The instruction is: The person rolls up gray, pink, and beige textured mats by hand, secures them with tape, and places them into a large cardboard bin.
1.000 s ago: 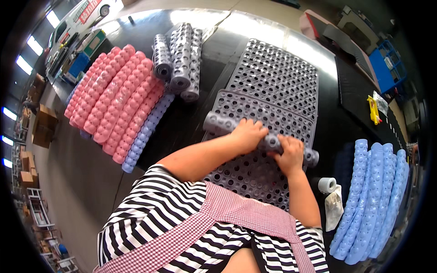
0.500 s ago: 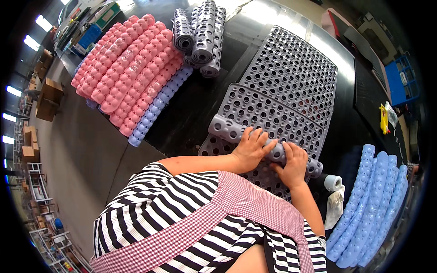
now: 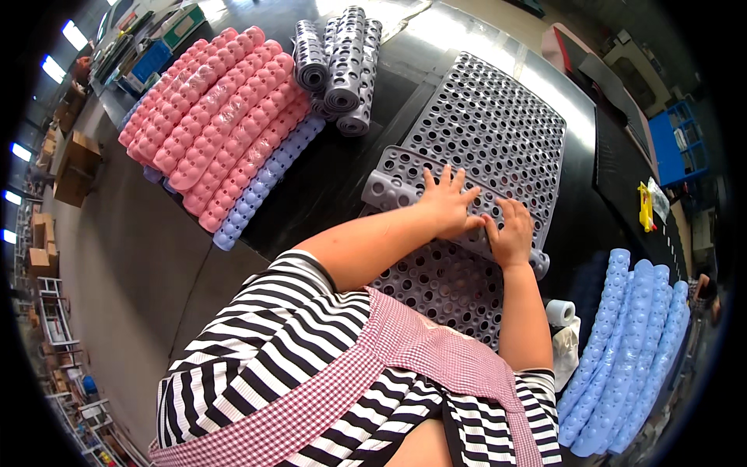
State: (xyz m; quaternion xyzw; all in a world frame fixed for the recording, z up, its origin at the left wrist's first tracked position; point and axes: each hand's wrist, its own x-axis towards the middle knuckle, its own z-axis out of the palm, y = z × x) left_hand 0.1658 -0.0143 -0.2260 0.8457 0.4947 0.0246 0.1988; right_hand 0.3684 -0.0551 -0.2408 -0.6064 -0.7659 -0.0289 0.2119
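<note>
A grey perforated rubber mat (image 3: 412,163) is partly rolled, its thick roll (image 3: 387,191) lying crosswise in front of me. My left hand (image 3: 449,205) presses on the roll and the flat part just beyond, fingers spread. Beside it, my right hand (image 3: 510,233) rests on the right part of the roll, fingers stretched forward and thumb toward the left hand. Beyond lies another grey mat (image 3: 498,117), flat on the table. Under the roll and nearer my body, more grey perforated mat (image 3: 443,284) shows, partly covered by my arms.
Pink rolled mats (image 3: 222,117) are stacked at the left, with a blue-violet roll (image 3: 264,187) along their edge. Grey rolls (image 3: 344,70) stand piled at the back. Light blue rolls (image 3: 622,350), a tape roll (image 3: 559,312) and a yellow tool (image 3: 645,207) lie at the right.
Both hands have moved away from me along with the roll, which now covers more of the flat mat part. The left fingers have spread out flatter.
</note>
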